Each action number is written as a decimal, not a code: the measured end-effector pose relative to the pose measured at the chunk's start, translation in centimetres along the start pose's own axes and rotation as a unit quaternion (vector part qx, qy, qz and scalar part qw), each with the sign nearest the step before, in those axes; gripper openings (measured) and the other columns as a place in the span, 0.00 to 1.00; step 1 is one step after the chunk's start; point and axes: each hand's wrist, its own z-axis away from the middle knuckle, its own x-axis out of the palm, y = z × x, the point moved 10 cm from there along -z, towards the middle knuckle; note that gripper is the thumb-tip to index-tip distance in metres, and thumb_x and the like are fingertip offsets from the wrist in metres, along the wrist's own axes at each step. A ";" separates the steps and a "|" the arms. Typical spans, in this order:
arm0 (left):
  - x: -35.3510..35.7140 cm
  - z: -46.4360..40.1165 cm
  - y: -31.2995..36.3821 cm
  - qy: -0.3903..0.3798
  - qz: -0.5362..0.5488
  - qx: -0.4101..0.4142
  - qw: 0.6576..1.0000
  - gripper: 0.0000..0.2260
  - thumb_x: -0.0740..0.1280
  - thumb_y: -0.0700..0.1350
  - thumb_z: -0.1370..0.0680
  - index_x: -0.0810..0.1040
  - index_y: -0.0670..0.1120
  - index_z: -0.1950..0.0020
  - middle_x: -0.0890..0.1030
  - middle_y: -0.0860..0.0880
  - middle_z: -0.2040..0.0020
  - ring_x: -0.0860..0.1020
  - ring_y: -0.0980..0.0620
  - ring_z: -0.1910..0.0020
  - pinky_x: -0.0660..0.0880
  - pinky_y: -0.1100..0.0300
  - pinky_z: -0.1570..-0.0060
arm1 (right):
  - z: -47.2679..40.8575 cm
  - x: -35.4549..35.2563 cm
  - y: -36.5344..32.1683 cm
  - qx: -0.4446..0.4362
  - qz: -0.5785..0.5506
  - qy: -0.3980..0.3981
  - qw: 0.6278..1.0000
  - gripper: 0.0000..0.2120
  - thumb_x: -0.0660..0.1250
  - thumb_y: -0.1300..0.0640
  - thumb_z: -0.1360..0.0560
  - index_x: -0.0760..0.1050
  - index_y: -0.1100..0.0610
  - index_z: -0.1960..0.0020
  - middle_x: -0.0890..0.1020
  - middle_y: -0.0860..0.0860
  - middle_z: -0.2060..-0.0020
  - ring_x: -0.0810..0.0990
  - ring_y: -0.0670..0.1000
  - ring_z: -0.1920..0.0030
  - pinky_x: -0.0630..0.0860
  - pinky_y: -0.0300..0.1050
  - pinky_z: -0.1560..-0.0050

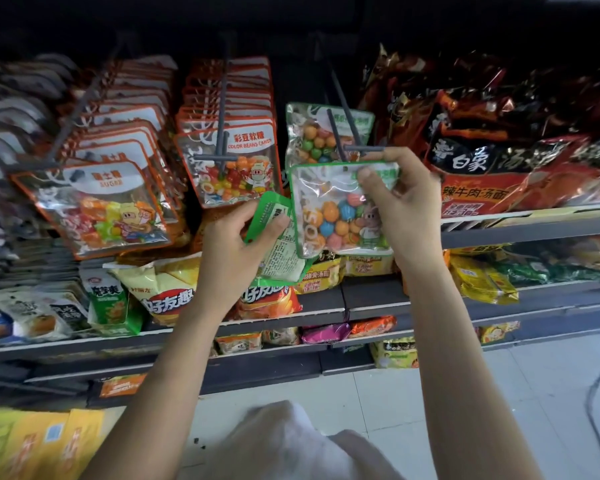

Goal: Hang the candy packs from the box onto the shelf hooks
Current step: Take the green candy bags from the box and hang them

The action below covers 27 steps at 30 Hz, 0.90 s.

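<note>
Green-edged candy pack hangs below the right hand, pinched at its top edge, just under the hook tip. Left hand grips spare packs, touching the first pack's left side.

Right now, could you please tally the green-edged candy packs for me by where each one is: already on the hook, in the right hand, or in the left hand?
On the hook: 1 green-edged pack visible
In the right hand: 1 pack, its top edge pinched just below the hook's tip
In the left hand: 1 pack visible, back side showing
Total: 3
</note>
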 end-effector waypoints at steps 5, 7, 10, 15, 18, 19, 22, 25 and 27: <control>0.0 -0.3 0.8 0.034 -0.001 0.025 0.999 0.09 0.71 0.56 0.30 0.79 0.53 0.54 0.83 0.56 0.60 0.80 0.52 0.60 0.76 0.51 0.60 | -1.0 0.2 0.8 0.003 0.009 0.020 1.000 0.04 0.68 0.55 0.23 0.74 0.48 0.51 0.77 0.47 0.68 0.71 0.58 0.69 0.71 0.53 0.68; 0.2 -0.7 0.6 0.041 -0.009 0.023 0.999 0.11 0.73 0.53 0.30 0.81 0.49 0.54 0.83 0.52 0.60 0.80 0.50 0.61 0.76 0.49 0.60 | -1.3 0.2 1.3 0.012 0.017 0.024 1.000 0.03 0.68 0.54 0.22 0.74 0.49 0.51 0.74 0.43 0.69 0.69 0.50 0.69 0.67 0.47 0.68; 0.6 -1.2 0.5 0.041 -0.019 0.023 0.999 0.07 0.74 0.50 0.29 0.80 0.50 0.54 0.83 0.57 0.60 0.80 0.51 0.61 0.76 0.51 0.61 | -1.5 0.5 1.7 0.027 0.018 0.017 0.999 0.02 0.68 0.54 0.22 0.75 0.50 0.51 0.75 0.40 0.70 0.67 0.43 0.71 0.65 0.41 0.68; 0.9 -1.7 0.2 0.048 -0.020 0.022 0.998 0.07 0.74 0.49 0.28 0.80 0.52 0.52 0.80 0.63 0.58 0.81 0.59 0.58 0.78 0.57 0.58 | -1.6 0.5 2.2 0.045 0.012 0.007 0.999 0.04 0.67 0.54 0.22 0.73 0.47 0.52 0.71 0.40 0.78 0.63 0.46 0.73 0.63 0.42 0.73; 0.9 -2.0 -0.1 0.046 -0.013 0.023 0.999 0.08 0.74 0.49 0.28 0.80 0.52 0.51 0.81 0.63 0.57 0.81 0.61 0.58 0.79 0.59 0.57 | -1.6 0.8 1.9 0.046 -0.008 0.000 0.999 0.03 0.67 0.55 0.22 0.76 0.51 0.49 0.76 0.59 0.70 0.65 0.52 0.71 0.64 0.50 0.73; 1.0 -2.0 -0.2 0.044 -0.010 0.025 0.999 0.08 0.74 0.48 0.28 0.80 0.52 0.51 0.81 0.63 0.57 0.81 0.61 0.58 0.79 0.60 0.57 | -1.6 0.8 2.0 0.050 -0.015 0.000 0.999 0.03 0.67 0.55 0.22 0.76 0.51 0.48 0.76 0.64 0.67 0.65 0.52 0.71 0.64 0.50 0.73; 1.0 -2.1 -0.4 0.033 0.004 0.028 0.999 0.08 0.74 0.47 0.28 0.80 0.53 0.51 0.81 0.63 0.57 0.81 0.63 0.57 0.78 0.66 0.58 | -1.3 0.9 2.4 0.077 -0.050 0.000 0.996 0.03 0.67 0.57 0.22 0.76 0.51 0.50 0.74 0.58 0.68 0.64 0.51 0.70 0.63 0.46 0.69; 1.1 -2.1 -0.6 0.024 0.018 0.026 0.999 0.08 0.74 0.46 0.29 0.79 0.54 0.53 0.82 0.62 0.58 0.81 0.63 0.58 0.77 0.67 0.60 | -1.4 1.1 3.0 0.097 -0.066 -0.002 0.993 0.03 0.67 0.58 0.23 0.76 0.51 0.50 0.77 0.52 0.69 0.67 0.52 0.70 0.64 0.48 0.71; 1.2 -2.1 -0.6 0.020 0.023 0.026 0.999 0.08 0.74 0.47 0.29 0.79 0.57 0.55 0.82 0.62 0.60 0.81 0.63 0.60 0.77 0.66 0.62 | -1.5 1.3 2.8 0.096 -0.069 -0.003 0.993 0.04 0.67 0.57 0.24 0.77 0.51 0.51 0.77 0.63 0.67 0.70 0.55 0.69 0.69 0.55 0.73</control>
